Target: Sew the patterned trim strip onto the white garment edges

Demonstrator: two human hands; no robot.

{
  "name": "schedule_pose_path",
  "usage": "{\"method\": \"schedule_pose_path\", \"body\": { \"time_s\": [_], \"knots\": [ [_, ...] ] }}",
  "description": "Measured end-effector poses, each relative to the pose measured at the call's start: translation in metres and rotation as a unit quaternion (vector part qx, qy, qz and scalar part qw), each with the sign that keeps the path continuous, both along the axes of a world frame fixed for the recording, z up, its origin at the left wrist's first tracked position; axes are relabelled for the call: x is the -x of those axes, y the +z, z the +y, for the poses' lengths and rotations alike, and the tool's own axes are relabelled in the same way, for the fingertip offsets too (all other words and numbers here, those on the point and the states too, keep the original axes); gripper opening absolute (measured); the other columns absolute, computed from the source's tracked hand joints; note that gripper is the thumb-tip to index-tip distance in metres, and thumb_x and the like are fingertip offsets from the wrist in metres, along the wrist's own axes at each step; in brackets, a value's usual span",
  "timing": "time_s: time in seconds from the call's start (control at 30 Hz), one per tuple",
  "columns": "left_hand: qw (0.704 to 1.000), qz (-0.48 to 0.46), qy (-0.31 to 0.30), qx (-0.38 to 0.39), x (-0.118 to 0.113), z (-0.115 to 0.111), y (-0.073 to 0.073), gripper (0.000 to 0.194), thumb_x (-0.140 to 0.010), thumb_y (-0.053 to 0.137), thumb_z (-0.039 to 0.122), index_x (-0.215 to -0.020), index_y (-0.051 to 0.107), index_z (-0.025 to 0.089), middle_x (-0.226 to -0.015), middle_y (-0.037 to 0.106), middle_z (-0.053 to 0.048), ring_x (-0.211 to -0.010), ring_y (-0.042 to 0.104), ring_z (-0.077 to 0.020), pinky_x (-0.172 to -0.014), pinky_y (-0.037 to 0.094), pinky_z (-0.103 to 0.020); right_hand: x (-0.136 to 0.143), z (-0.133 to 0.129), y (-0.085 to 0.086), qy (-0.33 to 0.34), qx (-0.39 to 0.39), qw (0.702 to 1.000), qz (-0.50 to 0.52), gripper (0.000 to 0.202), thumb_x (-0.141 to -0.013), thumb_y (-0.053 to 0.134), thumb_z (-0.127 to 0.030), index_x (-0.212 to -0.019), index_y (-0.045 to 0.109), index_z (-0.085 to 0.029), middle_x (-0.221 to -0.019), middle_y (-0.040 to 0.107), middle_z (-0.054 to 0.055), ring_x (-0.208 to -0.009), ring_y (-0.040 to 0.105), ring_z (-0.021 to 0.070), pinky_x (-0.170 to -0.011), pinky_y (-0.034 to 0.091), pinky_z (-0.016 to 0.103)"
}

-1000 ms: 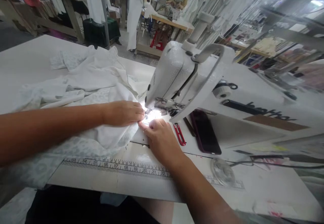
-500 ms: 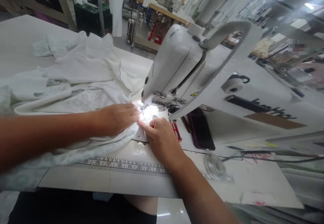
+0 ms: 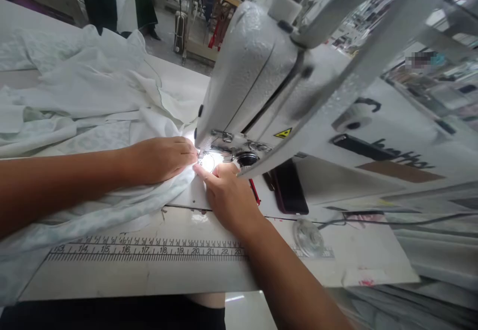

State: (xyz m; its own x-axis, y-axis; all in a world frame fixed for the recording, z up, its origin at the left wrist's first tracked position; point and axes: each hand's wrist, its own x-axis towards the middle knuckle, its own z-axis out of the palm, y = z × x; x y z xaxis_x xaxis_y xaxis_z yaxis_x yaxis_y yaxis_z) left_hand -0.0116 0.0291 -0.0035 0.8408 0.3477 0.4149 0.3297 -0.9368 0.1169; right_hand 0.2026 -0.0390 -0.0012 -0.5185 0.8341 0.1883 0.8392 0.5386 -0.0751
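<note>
1. The white table runs across the frame, from upper left to lower right.
2. The sewing machine fills the upper middle and stretches to the right edge.
3. The cloth, white with pale-patterned parts, lies in loose folds over the left half, its near end reaching the machine at the centre. It looks light, soft and limp, probably a little slippery and quick to pucker. The edge beside the machine looks the best place to hold, with a flat palm steadying the folds behind.
4. The ruler strip crosses the lower middle.
5. The left hand, left of centre, lies palm down on the cloth, fingers together; I cannot tell whether they pinch it.
6. The right hand, at centre, points its index finger to the cloth's edge, the other fingers curled; any grip is hidden.
7. The phone lies right of the right hand.
8. The clear disc sits lower right.
9. The red tool, partly hidden, lies just beside the right hand.
</note>
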Motion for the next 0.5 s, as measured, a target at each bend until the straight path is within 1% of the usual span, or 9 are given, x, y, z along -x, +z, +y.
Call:
{"method": "schedule_pose_path", "body": {
  "time_s": [0.1, 0.17, 0.2, 0.27, 0.33, 0.37, 0.43, 0.47, 0.5],
  "knots": [
    [1.0, 0.014, 0.003, 0.023, -0.002, 0.002, 0.001, 0.031, -0.097, 0.033, 0.015, -0.099, 0.063, 0.011, -0.092, 0.066, -0.01, -0.102, 0.057, -0.0192, -0.091, 0.044, -0.029, 0.001, 0.0, -0.001, -0.004, -0.007, 1.0, -0.006, 0.052, -0.08, 0.047, -0.002, -0.123, 0.064, -0.026, -0.077, 0.051, 0.006, -0.073, 0.039, 0.0197, -0.059, 0.024, 0.031],
    [0.998, 0.027, 0.014, 0.046, 0.001, -0.004, 0.007, 0.031, -0.097, 0.034, 0.016, -0.104, 0.064, 0.011, -0.1, 0.067, -0.01, -0.107, 0.056, -0.0194, -0.095, 0.044, -0.032, 0.002, -0.001, -0.001, -0.005, -0.005, 1.0, -0.009, 0.049, -0.082, 0.046, -0.004, -0.122, 0.064, -0.026, -0.078, 0.052, 0.006, -0.073, 0.039, 0.0197, -0.059, 0.024, 0.031],
    [0.998, 0.028, 0.028, 0.052, 0.004, -0.011, 0.012, 0.032, -0.097, 0.034, 0.017, -0.107, 0.063, 0.011, -0.106, 0.066, -0.011, -0.11, 0.055, -0.0196, -0.096, 0.043, -0.033, 0.002, -0.001, -0.001, -0.005, -0.004, 1.0, -0.01, 0.049, -0.084, 0.046, -0.004, -0.123, 0.064, -0.027, -0.078, 0.053, 0.006, -0.072, 0.039, 0.0194, -0.059, 0.025, 0.031],
    [0.996, 0.028, 0.063, 0.063, 0.018, -0.033, 0.022, 0.032, -0.097, 0.034, 0.018, -0.111, 0.062, 0.013, -0.112, 0.064, -0.01, -0.111, 0.054, -0.0192, -0.096, 0.044, -0.033, 0.001, -0.001, -0.001, -0.007, 0.004, 1.0, -0.01, 0.049, -0.086, 0.046, -0.005, -0.126, 0.062, -0.029, -0.078, 0.053, 0.005, -0.071, 0.039, 0.0187, -0.06, 0.026, 0.031],
    [0.991, 0.046, 0.098, 0.077, 0.043, -0.063, 0.028, 0.027, -0.097, 0.041, 0.025, -0.113, 0.062, 0.019, -0.11, 0.064, -0.006, -0.103, 0.056, -0.0178, -0.09, 0.047, -0.031, -0.001, 0.0, 0.0, -0.006, 0.019, 1.0, -0.006, 0.048, -0.088, 0.046, -0.007, -0.128, 0.06, -0.029, -0.076, 0.054, 0.005, -0.071, 0.04, 0.0185, -0.061, 0.028, 0.031],
    [0.985, 0.074, 0.124, 0.093, 0.058, -0.08, 0.029, 0.025, -0.095, 0.047, 0.031, -0.113, 0.062, 0.024, -0.108, 0.064, -0.003, -0.098, 0.058, -0.0174, -0.086, 0.048, -0.03, -0.002, 0.001, 0.002, -0.003, 0.027, 1.0, 0.0, 0.047, -0.089, 0.046, -0.008, -0.129, 0.059, -0.028, -0.075, 0.054, 0.004, -0.071, 0.042, 0.0189, -0.062, 0.03, 0.03],
    [0.974, 0.11, 0.176, 0.093, 0.093, -0.112, 0.023, 0.037, -0.085, 0.059, 0.049, -0.117, 0.061, 0.031, -0.105, 0.065, -0.001, -0.091, 0.06, -0.0201, -0.08, 0.049, -0.033, -0.004, 0.0, 0.008, -0.001, 0.047, 0.998, 0.03, 0.044, -0.091, 0.046, -0.01, -0.13, 0.057, -0.025, -0.079, 0.056, 0.005, -0.077, 0.046, 0.0199, -0.065, 0.034, 0.03],
    [0.957, 0.135, 0.234, 0.106, 0.11, -0.126, 0.019, 0.04, -0.084, 0.058, 0.052, -0.119, 0.061, 0.032, -0.11, 0.065, -0.001, -0.095, 0.06, -0.0234, -0.083, 0.048, -0.038, -0.004, -0.002, 0.014, -0.005, 0.062, 0.997, 0.055, 0.041, -0.092, 0.046, -0.011, -0.129, 0.058, -0.022, -0.083, 0.058, 0.006, -0.081, 0.049, 0.0201, -0.068, 0.036, 0.03],
    [0.947, 0.142, 0.264, 0.117, 0.124, -0.139, 0.015, 0.038, -0.086, 0.053, 0.05, -0.119, 0.061, 0.033, -0.111, 0.065, -0.001, -0.096, 0.06, -0.0251, -0.083, 0.048, -0.04, -0.003, -0.007, 0.021, -0.012, 0.084, 0.993, 0.083, 0.035, -0.093, 0.045, -0.013, -0.124, 0.06, -0.02, -0.087, 0.059, 0.006, -0.083, 0.051, 0.0197, -0.07, 0.038, 0.03]
  ]
}}
